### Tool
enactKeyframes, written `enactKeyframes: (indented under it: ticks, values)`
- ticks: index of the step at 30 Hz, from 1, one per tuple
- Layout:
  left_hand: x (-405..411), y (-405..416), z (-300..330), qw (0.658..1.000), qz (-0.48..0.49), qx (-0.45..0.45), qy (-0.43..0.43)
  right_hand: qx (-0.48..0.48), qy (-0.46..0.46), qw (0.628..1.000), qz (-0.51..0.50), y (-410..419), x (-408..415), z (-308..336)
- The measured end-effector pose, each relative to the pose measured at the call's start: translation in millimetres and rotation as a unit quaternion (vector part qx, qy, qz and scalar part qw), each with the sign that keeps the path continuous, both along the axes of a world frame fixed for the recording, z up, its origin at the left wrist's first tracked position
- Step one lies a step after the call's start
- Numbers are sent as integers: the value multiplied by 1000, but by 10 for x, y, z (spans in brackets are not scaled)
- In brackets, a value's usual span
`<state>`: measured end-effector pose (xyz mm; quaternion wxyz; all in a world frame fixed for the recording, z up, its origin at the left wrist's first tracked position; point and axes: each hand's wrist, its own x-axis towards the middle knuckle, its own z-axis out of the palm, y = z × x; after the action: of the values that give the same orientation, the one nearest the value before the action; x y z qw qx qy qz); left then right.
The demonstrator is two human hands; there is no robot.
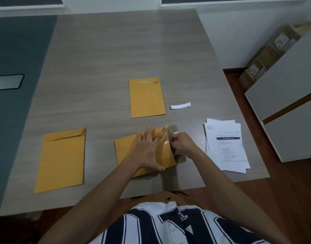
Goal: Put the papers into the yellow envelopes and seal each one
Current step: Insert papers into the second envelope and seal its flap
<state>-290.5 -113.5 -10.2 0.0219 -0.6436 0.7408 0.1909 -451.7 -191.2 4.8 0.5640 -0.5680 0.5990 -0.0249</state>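
Your left hand point(147, 150) lies flat with fingers spread, pressing down on the yellow envelope point(128, 148) in front of you, while your right hand point(182, 144) pinches a white release strip point(176, 132) at that envelope's raised flap point(166, 150). That flap curls upward between your 2 hands, its glossy inner face showing.

You work at a grey wood-grain table point(116, 59). A darker grey-blue surface point(15, 50) adjoins it on the left, and white walls stand behind. To the right, reddish-brown floor point(256, 199) shows, with a white cabinet point(288, 111) and cardboard boxes point(267, 51) stacked against the wall.

2 more yellow envelopes lie flat on the table: 1 at the left point(61, 161) with its flap folded down, and 1 at the centre point(146, 97), farther from you, also with its flap down. What any of the 3 envelopes holds cannot be told. Just right of the centre envelope lies a loose white strip point(180, 105). A stack of printed papers point(227, 147) rests near the table's right edge, just beside your right hand, its top sheet marked with a handwritten 3.
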Motion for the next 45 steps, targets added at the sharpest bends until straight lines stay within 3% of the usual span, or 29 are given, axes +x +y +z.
enactKeyframes:
  ticks: [7,10,12,17,45]
  values:
    - [58,29,-100,1000,10,21,-20,0,-33,999,-16,-15,-34,-82]
    - [109,17,-208,997,10,67,-49,-116,9,993,-18,-19,-92,-184]
    - [108,2,-271,994,5,88,-63,-196,64,978,34,-18,-138,-308]
    - [-40,-102,-304,998,36,34,-35,-281,113,944,130,27,-141,-489]
    - [-125,-194,-248,997,58,35,-41,-305,85,948,27,-36,-25,-691]
